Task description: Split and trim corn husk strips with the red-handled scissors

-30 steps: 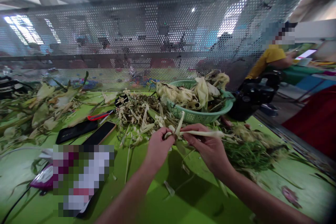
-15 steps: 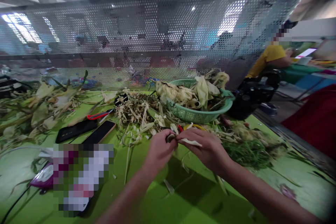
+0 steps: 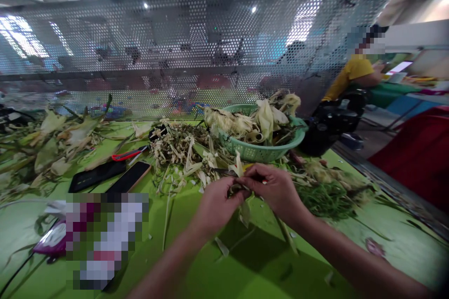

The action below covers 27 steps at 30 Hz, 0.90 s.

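At the bottom of the frame, loose husk scraps lay on the green table. Just below the centre, the left hand was curled, thumb and finger closed on a pale husk strip whose end stood up between the hands. The right hand, palm down, met it there with thumb and fingertips pinched together on the same piece; the exact grip point was hidden. The step in hand looked like folding or twisting the strip; the next move seemed to call for a firm left hold and a fine right pinch. Green shreds lay at right of centre, a pile of husk pieces left of centre. Behind them stood a green basket before a perforated panel.
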Available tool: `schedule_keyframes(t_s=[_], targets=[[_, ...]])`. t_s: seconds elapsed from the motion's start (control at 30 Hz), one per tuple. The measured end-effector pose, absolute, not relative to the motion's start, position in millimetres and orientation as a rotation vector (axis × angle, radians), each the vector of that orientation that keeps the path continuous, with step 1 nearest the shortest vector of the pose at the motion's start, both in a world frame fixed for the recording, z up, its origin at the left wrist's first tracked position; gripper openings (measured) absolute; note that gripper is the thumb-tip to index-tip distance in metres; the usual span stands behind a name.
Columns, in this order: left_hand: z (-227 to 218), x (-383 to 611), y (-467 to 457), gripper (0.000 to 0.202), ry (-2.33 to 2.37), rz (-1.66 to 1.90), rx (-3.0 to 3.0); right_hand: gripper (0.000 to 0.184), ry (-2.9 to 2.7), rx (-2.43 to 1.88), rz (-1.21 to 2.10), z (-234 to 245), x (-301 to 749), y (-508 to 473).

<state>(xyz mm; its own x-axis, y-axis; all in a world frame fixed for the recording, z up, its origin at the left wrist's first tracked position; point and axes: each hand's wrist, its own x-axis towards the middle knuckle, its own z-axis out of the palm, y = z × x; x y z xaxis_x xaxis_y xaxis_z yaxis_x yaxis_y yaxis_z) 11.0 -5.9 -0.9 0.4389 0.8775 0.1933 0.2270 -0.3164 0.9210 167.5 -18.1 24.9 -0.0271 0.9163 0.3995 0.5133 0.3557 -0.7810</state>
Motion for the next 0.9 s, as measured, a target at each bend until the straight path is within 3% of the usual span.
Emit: schedule_keyframes(t_s=[0.33, 0.63, 0.9], targets=[[5.3, 9.9, -2.0, 0.022, 0.934, 0.944, 1.533, 0.021, -1.572, -1.250, 0.815, 19.0, 164.7, -17.7], [10.7, 6.4, -1.9, 0.020, 0.845, 0.960, 1.396, 0.040, -1.330, -1.251, 1.242, 15.5, 165.3, -9.7], [11.1, 6.4, -1.5, 0.020, 0.867, 0.865, 1.342, 0.024, -1.036, -1.103, 1.398, 22.6, 175.0, -6.2]])
